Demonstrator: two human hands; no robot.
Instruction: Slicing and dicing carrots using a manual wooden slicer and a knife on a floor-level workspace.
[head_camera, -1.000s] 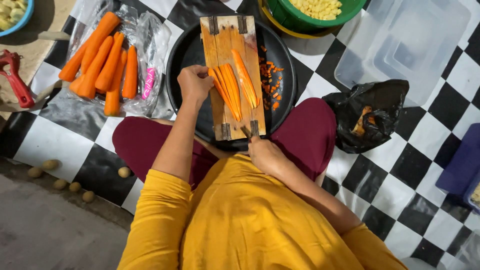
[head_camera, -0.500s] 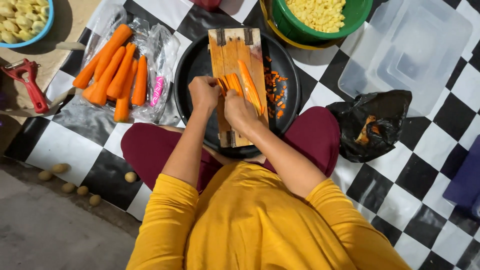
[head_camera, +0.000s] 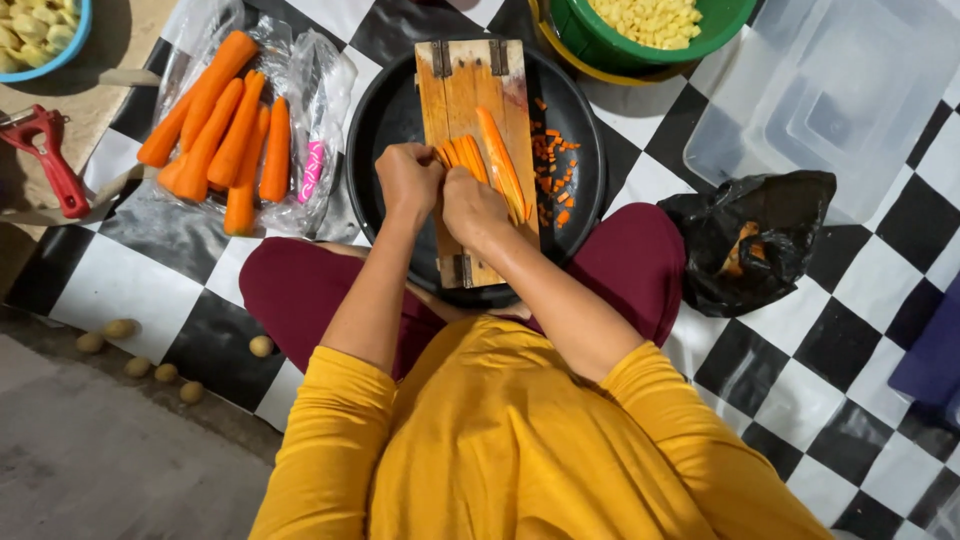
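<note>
A wooden cutting board (head_camera: 455, 85) lies across a round black pan (head_camera: 385, 115) in front of my lap. Several long carrot strips (head_camera: 462, 155) lie on the board, and a longer carrot slice (head_camera: 500, 160) sits just to their right. My left hand (head_camera: 408, 180) is closed on the near end of the strips from the left. My right hand (head_camera: 472, 208) presses against them from the right, touching the left hand. Whatever else the right hand may hold is hidden under its fingers. Small diced carrot bits (head_camera: 553, 170) lie in the pan right of the board.
Whole peeled carrots (head_camera: 215, 130) lie on clear plastic at the left, with a red peeler (head_camera: 50, 160) beyond. A green bowl of yellow cubes (head_camera: 650, 25) stands at the top, clear plastic tubs (head_camera: 830, 100) at the right, and a black bag of peels (head_camera: 750, 250) beside my knee.
My right hand has moved up from the board's near end to the carrot strips and now meets the left hand. The strips have been gathered into a tighter bundle.
</note>
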